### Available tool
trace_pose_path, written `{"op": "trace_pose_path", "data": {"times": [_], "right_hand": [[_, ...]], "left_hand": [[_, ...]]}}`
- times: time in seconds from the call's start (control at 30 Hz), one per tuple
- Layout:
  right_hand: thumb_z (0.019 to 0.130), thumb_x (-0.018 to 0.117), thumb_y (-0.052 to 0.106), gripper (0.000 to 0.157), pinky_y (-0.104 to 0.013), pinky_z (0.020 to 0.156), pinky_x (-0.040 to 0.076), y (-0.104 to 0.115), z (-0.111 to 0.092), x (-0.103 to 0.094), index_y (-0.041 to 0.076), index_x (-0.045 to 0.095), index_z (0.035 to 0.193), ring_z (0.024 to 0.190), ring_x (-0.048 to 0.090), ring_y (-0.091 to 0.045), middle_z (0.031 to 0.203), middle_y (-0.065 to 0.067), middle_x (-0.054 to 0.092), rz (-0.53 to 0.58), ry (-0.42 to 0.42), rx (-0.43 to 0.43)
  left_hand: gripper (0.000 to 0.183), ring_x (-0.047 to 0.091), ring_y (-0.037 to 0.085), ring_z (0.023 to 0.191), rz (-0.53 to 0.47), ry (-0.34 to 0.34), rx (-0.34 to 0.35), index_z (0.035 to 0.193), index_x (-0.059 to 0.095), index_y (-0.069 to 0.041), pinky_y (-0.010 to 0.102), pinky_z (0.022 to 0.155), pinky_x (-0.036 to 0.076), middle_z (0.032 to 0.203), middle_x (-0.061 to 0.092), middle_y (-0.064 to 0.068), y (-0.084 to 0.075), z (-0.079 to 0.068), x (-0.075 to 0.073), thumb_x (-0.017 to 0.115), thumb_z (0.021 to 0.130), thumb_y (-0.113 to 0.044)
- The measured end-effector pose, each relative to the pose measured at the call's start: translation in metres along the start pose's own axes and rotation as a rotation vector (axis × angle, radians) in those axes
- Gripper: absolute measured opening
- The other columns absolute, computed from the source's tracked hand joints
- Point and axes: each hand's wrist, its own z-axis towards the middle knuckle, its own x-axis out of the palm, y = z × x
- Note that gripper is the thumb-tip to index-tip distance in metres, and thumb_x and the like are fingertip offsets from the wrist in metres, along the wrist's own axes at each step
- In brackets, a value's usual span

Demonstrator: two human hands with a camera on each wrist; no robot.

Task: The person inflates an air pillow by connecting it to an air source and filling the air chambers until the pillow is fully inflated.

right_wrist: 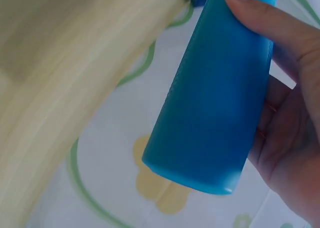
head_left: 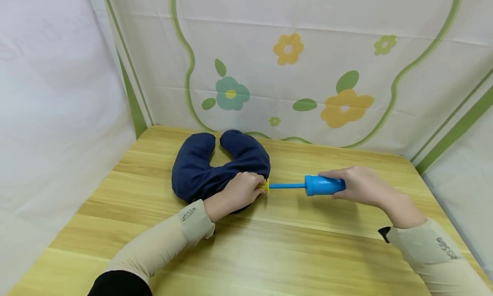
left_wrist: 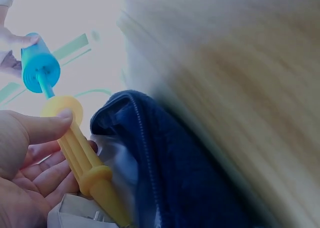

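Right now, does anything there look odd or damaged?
Only the navy neck pillow: its cover gapes at the zipper beside the left hand, baring a pale inner layer. It looks undone, perhaps deliberately, for the blue-and-yellow hand pump. Nothing else stands out.

I'm in curtained booth: white flower-printed cloth (head_left: 265, 77) ahead, white hangings (head_left: 57, 99) both sides, wood-grain surface (head_left: 277, 253) between.

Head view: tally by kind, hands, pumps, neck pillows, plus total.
Hands: 2 (left hand, right hand)
Pump: 1, blue-and-yellow pump
Neck pillow: 1, navy neck pillow
Total: 4
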Motion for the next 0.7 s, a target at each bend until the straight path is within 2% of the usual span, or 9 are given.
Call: {"op": "trace_pose_path", "data": {"times": [0.17, 0.33, 0.53, 0.7], "right_hand": [[0.073, 0.094, 0.036, 0.062, -0.042, 0.065, 0.054, -0.011, -0.007, -0.005, 0.016, 0.074, 0.128, 0.081, 0.069, -0.021, 0.101, -0.008, 0.076, -0.050, 0.038, 0.039], [0.073, 0.094, 0.038, 0.059, -0.040, 0.065, 0.054, -0.013, -0.006, -0.005, 0.018, 0.075, 0.125, 0.078, 0.067, -0.017, 0.099, -0.005, 0.075, -0.058, 0.063, 0.032], [0.076, 0.092, 0.034, 0.055, -0.038, 0.066, 0.054, -0.008, 0.001, 0.001, 0.016, 0.075, 0.125, 0.074, 0.064, -0.010, 0.097, -0.003, 0.076, -0.034, 0.081, -0.016], [0.077, 0.091, 0.030, 0.055, -0.038, 0.067, 0.056, 0.003, 0.014, 0.008, 0.010, 0.074, 0.126, 0.071, 0.064, -0.008, 0.095, -0.005, 0.076, -0.003, 0.076, -0.058]], "left_hand": [[0.013, 0.064, 0.016, 0.071, -0.004, 0.012, -0.013, 0.089, 0.068, -0.010, 0.028, 0.064, 0.051, 0.081, 0.067, 0.003, 0.000, -0.001, -0.003, 0.080, 0.090, -0.014], [0.011, 0.065, 0.018, 0.072, -0.021, 0.036, -0.021, 0.091, 0.069, -0.009, 0.029, 0.065, 0.052, 0.084, 0.068, 0.004, -0.001, -0.001, -0.005, 0.080, 0.091, -0.013], [0.010, 0.068, 0.020, 0.074, -0.010, 0.043, -0.037, 0.094, 0.071, -0.008, 0.031, 0.067, 0.055, 0.086, 0.069, 0.006, -0.001, -0.001, -0.004, 0.080, 0.091, -0.011], [0.010, 0.069, 0.022, 0.077, 0.002, 0.009, -0.027, 0.096, 0.073, -0.006, 0.033, 0.070, 0.057, 0.088, 0.070, 0.007, 0.001, -0.001, -0.003, 0.081, 0.089, -0.008]]}}
